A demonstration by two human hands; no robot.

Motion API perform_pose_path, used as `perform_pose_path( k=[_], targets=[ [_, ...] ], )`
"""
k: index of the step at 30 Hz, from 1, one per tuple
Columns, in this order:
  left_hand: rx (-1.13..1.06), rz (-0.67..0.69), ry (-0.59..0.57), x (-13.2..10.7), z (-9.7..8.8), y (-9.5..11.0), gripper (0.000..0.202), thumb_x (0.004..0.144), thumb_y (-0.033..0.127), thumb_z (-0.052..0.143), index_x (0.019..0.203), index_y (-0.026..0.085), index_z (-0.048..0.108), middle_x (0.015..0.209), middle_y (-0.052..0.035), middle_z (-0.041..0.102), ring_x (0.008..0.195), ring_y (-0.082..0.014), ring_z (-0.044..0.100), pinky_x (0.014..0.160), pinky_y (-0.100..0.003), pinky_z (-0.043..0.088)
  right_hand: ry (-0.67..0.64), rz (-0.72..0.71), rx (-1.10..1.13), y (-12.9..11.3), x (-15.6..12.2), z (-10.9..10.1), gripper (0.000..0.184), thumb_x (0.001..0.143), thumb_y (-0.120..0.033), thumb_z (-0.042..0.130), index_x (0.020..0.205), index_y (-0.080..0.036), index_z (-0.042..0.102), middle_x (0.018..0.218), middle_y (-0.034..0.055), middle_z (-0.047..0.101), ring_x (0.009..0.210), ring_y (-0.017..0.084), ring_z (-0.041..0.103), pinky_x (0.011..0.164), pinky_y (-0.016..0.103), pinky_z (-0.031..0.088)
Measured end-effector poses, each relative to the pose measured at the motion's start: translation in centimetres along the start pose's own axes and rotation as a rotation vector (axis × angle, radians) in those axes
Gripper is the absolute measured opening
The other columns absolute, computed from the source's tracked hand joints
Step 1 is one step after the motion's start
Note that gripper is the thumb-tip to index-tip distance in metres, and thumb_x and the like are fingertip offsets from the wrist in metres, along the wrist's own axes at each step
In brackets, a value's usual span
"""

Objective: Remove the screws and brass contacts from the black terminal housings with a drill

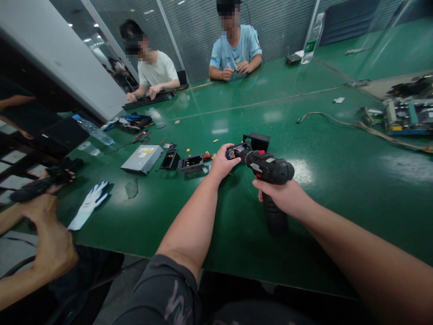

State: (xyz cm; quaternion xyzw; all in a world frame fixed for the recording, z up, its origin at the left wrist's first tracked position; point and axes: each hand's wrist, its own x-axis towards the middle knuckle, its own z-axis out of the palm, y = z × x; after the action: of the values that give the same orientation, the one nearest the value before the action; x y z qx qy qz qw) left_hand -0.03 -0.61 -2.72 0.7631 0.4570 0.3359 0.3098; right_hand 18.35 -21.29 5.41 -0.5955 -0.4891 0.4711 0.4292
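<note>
My right hand (280, 196) is shut around the grip of a black cordless drill (267, 167), which has a red button on top and its lower handle pointing down toward the table edge. My left hand (221, 163) grips the drill's front end, where a small black part with gold contacts (235, 151) shows past my fingers. A black plastic housing (256, 141) stands on the table just behind the drill. My fingers hide part of the drill's nose.
The green workbench (338, 216) holds a silver optical drive (142, 159), open black casings (191, 164), small parts, a white glove (88, 205), a bottle (94, 130), a circuit board (407, 117) and a cable (358, 128). A co-worker's hand (54, 243) is at left, and seated people are opposite.
</note>
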Motion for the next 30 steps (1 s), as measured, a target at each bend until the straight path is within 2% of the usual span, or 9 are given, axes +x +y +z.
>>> perform_pose_path(
  k=[7, 15, 30],
  targets=[
    [-0.019, 0.048, 0.017, 0.17, 0.22, -0.53, 0.062, 0.086, 0.024, 0.087, 0.145, 0.026, 0.068, 0.147, -0.0077, 0.079, 0.136, -0.0301, 0.075, 0.123, -0.047, 0.056, 0.000, 0.013, 0.003, 0.64, 0.34, 0.00, 0.030, 0.085, -0.046, 0.078, 0.064, -0.027, 0.069, 0.064, 0.0063, 0.073, 0.062, 0.024, 0.069, 0.067, 0.042, 0.055],
    [0.000, 0.031, 0.013, 0.18, 0.14, -0.36, 0.063, 0.086, 0.022, 0.087, 0.145, 0.026, 0.068, 0.148, -0.0074, 0.079, 0.136, -0.0300, 0.075, 0.123, -0.047, 0.056, 0.005, 0.029, 0.015, 0.47, 0.33, 0.13, 0.028, 0.088, -0.042, 0.076, 0.067, -0.027, 0.068, 0.064, 0.0060, 0.073, 0.063, 0.025, 0.070, 0.068, 0.042, 0.055],
    [0.001, 0.026, 0.009, 0.14, 0.12, -0.22, 0.062, 0.086, 0.022, 0.087, 0.145, 0.025, 0.068, 0.147, -0.0079, 0.079, 0.135, -0.0302, 0.076, 0.122, -0.047, 0.057, 0.014, 0.013, 0.009, 0.64, 0.34, 0.09, 0.029, 0.087, -0.045, 0.077, 0.067, -0.027, 0.068, 0.064, 0.0062, 0.074, 0.062, 0.025, 0.070, 0.069, 0.043, 0.056]
  ],
)
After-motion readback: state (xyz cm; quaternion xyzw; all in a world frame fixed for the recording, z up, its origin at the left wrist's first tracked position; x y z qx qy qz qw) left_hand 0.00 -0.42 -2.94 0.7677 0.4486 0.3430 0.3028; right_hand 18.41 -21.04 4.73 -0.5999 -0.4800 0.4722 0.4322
